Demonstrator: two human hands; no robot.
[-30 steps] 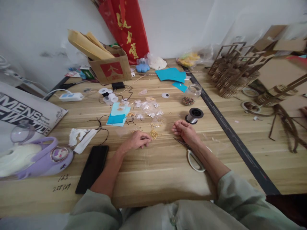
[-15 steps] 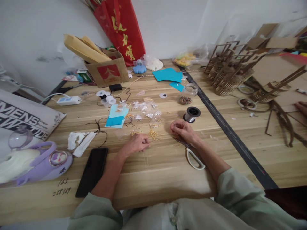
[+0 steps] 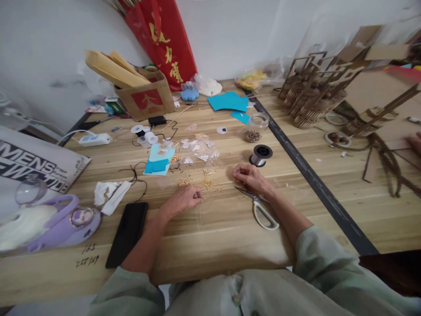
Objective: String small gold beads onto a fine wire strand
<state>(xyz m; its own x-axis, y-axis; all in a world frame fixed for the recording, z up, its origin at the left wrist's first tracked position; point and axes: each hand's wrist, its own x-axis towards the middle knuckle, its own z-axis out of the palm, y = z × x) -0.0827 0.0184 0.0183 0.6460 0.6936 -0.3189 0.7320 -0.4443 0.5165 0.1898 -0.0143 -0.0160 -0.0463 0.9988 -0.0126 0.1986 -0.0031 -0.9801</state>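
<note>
My left hand [image 3: 187, 197] is closed in a pinch at the near side of small gold-coloured pieces [image 3: 208, 183]; whatever its fingertips hold is too small to make out. Across a gap to the right, my right hand [image 3: 249, 177] also pinches, its fingertips hiding any thin thing between them. Under the right wrist lie scissors [image 3: 265, 216] with white handles, blades pointing to the upper left. A black-rimmed spool of silvery wire or thread [image 3: 261, 156] stands just beyond the right hand. Faint thin lines [image 3: 198, 218] show on the wood below the left hand.
Small plastic bags of silvery bits [image 3: 201, 149], blue paper [image 3: 157, 165] and an open jar of beads [image 3: 253, 136] lie further back. A phone [image 3: 126, 235] and purple bottle [image 3: 66, 224] are at left. Wooden basket-like frames [image 3: 312, 101] and another person's hand [image 3: 415, 144] are at right.
My left fingers have shifted slightly and curl more; a thin pointed bit seen at their tips before no longer shows. My right hand keeps its pinch. The view has shifted a little.
</note>
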